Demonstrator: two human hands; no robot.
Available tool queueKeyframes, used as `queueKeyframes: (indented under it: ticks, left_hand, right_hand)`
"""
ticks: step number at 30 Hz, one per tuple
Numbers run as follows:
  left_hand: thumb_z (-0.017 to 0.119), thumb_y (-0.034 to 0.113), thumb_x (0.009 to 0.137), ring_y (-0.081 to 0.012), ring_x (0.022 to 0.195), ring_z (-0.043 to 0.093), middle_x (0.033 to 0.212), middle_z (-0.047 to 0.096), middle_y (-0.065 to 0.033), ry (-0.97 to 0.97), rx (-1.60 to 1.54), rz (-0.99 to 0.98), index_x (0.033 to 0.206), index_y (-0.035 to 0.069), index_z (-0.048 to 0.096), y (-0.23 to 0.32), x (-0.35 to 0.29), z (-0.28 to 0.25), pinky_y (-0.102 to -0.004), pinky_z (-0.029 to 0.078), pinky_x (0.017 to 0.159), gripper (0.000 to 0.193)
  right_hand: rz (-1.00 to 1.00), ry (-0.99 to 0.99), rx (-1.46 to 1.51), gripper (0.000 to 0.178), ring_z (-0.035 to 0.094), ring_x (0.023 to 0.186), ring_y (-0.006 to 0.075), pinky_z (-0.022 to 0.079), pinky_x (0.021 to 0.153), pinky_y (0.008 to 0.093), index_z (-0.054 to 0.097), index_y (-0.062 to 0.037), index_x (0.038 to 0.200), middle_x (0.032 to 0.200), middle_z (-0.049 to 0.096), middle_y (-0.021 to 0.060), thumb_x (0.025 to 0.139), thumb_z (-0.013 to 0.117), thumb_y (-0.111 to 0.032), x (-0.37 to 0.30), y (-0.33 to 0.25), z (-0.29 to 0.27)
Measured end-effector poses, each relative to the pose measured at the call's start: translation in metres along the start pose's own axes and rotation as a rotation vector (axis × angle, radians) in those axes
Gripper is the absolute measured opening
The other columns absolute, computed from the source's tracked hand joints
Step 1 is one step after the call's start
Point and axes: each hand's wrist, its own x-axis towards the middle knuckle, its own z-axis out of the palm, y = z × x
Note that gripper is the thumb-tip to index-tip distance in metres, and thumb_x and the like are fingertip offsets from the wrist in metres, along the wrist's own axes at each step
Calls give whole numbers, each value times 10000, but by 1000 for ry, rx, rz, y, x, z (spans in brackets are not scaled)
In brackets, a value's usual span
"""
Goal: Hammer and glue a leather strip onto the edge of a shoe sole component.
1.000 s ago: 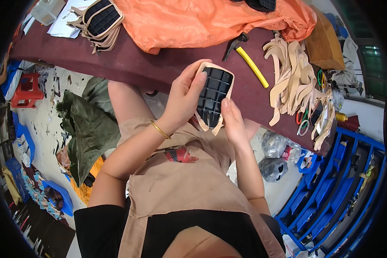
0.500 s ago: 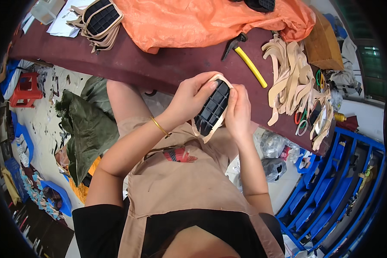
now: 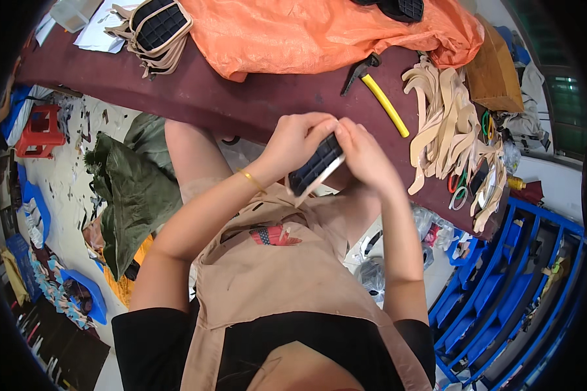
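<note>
Above my lap I hold a black shoe sole piece with a gridded face and a beige strip along its edge. My left hand grips its upper left side, thumb and fingers closed. Against the top right corner my right hand pinches, its fingertips meeting those of the left; the strip there is covered by the fingers. The right hand is a little blurred. Similar black pieces with beige edging lie in a stack at the table's far left. Loose beige strips are heaped on the right.
On the dark red table lie a hammer with a yellow handle, an orange sheet and scissors. A cardboard box stands far right. Beside my legs are a green sack and a blue rack.
My right hand has moved from the piece's right side up to its top corner, elbow swinging outward. The left fingers have come closer to the right ones.
</note>
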Motion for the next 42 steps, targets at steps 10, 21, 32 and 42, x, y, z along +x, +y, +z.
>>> queueKeyframes:
  ticks: [10, 21, 32, 42]
  left_hand:
    - [497, 37, 813, -276, 1161, 442, 1235, 493, -117, 39, 390, 308, 1148, 121, 582, -57, 7, -57, -421, 346, 951, 356]
    - [627, 192, 831, -152, 994, 584, 913, 660, 10, -50, 405, 457, 852, 134, 677, -63, -11, -46, -367, 342, 944, 79]
    - [621, 167, 828, -125, 1040, 568, 969, 666, 42, -52, 476, 446, 839, 154, 677, -63, -16, -45, -397, 310, 939, 58]
    - [623, 173, 818, -127, 1062, 559, 1002, 667, 30, -78, 546, 477, 874, 158, 688, -66, -15, -46, -410, 292, 952, 87]
  right_hand:
    - [16, 566, -532, 280, 567, 846, 351, 465, 729, 449, 571, -78, 1104, 966, 566, 154, 901, 541, -268, 62, 115, -27]
    - [-49, 663, -184, 377, 523, 562, 262, 460, 592, 363, 571, -123, 1249, 682, 542, 148, 875, 590, -78, -12, 22, -3]
    - [-242, 688, -55, 296, 581, 629, 241, 477, 610, 329, 617, -49, 1153, 742, 579, 136, 857, 609, -53, -46, 10, 19]
    - [-104, 469, -24, 295, 590, 646, 241, 477, 606, 323, 625, -35, 1133, 768, 582, 132, 839, 628, -33, -65, 13, 42]
